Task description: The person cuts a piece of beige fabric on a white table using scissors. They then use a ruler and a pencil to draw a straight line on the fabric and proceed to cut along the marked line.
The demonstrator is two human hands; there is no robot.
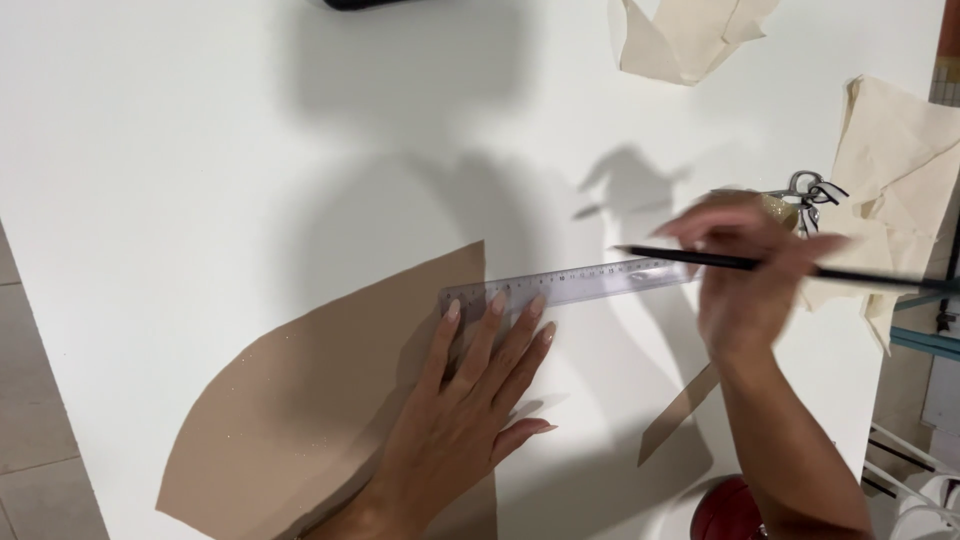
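Note:
My left hand point(470, 400) lies flat with fingers spread, its fingertips pressing a clear plastic ruler point(590, 281) onto a tan fan-shaped sheet point(300, 410) on the white table point(200, 150). The ruler runs from the sheet's upper right corner out to the right over bare table. My right hand point(745, 285) is raised just past the ruler's right end and grips a thin black pencil point(700, 259), held nearly level with its tip pointing left above the ruler.
Cream fabric pieces lie at the top point(690, 35) and at the right edge point(895, 165). Small metal scissors point(812, 192) sit behind my right hand. A narrow tan strip point(675, 415) lies lower right, near a dark red round object point(728, 510). A dark object point(360, 4) sits at the top edge.

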